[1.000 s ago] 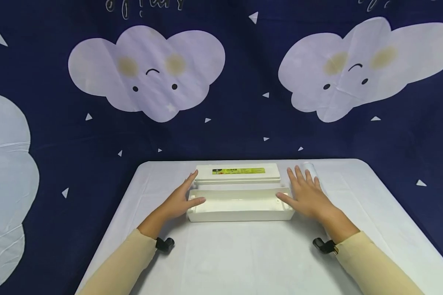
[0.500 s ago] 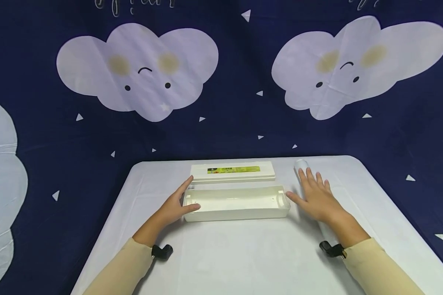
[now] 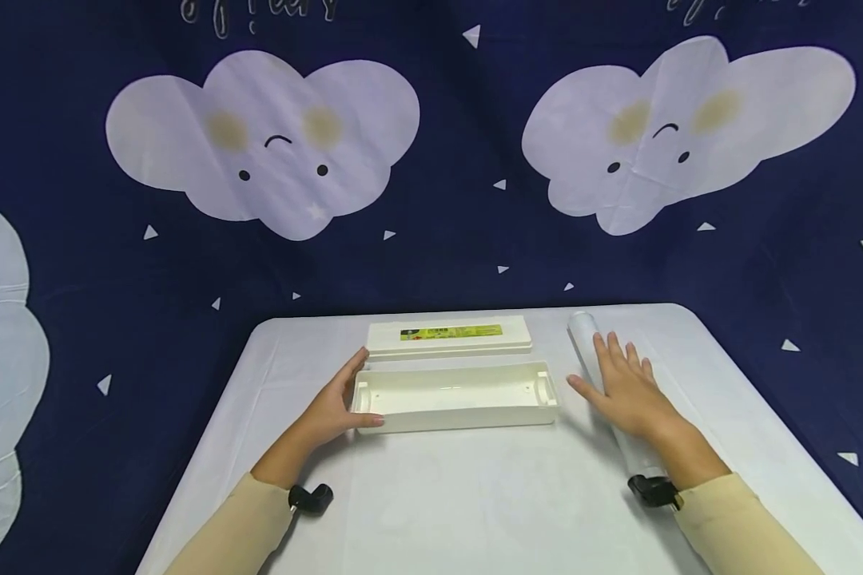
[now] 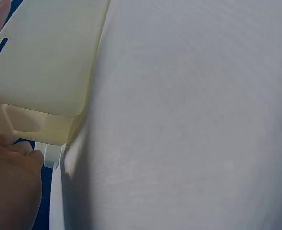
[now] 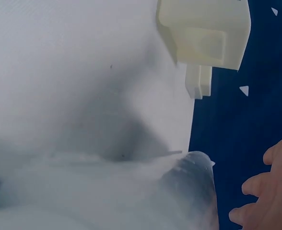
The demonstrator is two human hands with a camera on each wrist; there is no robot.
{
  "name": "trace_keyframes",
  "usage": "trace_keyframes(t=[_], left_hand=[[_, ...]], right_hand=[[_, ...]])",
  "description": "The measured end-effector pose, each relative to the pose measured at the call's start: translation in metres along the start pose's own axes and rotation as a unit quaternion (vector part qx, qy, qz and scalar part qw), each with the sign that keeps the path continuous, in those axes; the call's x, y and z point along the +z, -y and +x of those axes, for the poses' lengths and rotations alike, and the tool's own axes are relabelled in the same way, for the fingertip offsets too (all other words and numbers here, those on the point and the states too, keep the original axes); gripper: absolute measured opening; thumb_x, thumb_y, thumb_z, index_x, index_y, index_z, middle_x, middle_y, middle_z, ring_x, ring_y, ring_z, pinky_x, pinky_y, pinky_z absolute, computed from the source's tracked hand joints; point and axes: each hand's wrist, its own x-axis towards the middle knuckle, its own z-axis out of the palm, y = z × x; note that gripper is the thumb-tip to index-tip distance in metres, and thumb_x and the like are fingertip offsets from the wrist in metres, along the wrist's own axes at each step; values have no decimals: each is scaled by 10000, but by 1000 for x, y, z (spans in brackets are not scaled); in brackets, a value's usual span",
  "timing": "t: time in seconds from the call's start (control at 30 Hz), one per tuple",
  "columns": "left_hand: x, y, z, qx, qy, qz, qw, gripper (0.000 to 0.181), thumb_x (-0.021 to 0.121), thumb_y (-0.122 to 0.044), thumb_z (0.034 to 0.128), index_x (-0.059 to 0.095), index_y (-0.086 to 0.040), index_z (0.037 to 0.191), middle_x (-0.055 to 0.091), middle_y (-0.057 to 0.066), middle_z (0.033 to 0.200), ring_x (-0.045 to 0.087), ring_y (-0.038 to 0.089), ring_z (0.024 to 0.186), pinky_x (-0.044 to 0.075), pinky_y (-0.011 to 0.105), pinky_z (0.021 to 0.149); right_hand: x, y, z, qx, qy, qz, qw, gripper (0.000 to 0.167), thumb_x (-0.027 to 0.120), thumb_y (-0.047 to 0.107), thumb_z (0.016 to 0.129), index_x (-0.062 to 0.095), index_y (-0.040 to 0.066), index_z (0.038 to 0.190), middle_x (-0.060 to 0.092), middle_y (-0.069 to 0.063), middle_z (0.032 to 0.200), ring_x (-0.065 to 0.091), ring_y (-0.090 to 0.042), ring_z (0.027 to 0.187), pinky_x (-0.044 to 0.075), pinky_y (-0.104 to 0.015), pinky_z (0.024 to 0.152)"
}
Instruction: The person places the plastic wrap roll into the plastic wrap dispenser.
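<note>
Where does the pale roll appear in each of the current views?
Head: right of centre, the pale roll slants, partly hidden by the right hand.
Left wrist: not in it.
Right wrist: across the bottom, one end right of the middle.
Shared landmark: the open white box, visible in all three.

Wht tbl (image 3: 475, 503) w/ open box (image 3: 460, 418), labelled lid (image 3: 449, 345) & pale roll (image 3: 586, 345).

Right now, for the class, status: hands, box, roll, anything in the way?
Left hand at left end of open, unfilled box; right hand spread over pale roll, contact unclear; white lid behind box, apparently not in the way.
</note>
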Motion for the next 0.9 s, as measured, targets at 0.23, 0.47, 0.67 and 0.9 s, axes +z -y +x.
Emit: trace_keyframes(t=[0.23,0.47,0.67,0.9], left_hand=[[0,5,-1,-118,-1,-571,9983,1306,990,-19,694,156,-101,1696,183,93,1733,132,270,1584,156,290,1236],[0,10,0,-100,90,-1160,9932,1301,978,38,678,171,-88,1691,196,85,1730,176,263,1576,220,249,1216],[-1,14,-2,48,164,-1633,9864,1273,935,116,692,155,-48,1684,180,106,1733,169,289,1576,254,228,1199],[0,14,-3,27,144,-1754,9844,1280,936,114,683,161,-61,1687,190,95,1732,161,271,1579,247,219,1200]], right_hand=[[0,-7,-3,127,57,245,9996,1008,409,664,1066,-30,-21,1660,-95,-328,1680,-85,-618,1486,-79,-771,1155],[1,-12,-8,236,88,633,9977,996,419,641,1075,-40,-25,1657,-87,-339,1677,-89,-623,1483,-32,-798,1145],[7,-20,-12,317,109,783,9964,979,412,617,1086,-49,-37,1650,-81,-348,1673,-50,-638,1479,0,-802,1146],[12,-27,-19,381,66,1048,9937,957,416,575,1099,-51,-63,1639,-54,-379,1658,-23,-654,1471,8,-800,1148]])
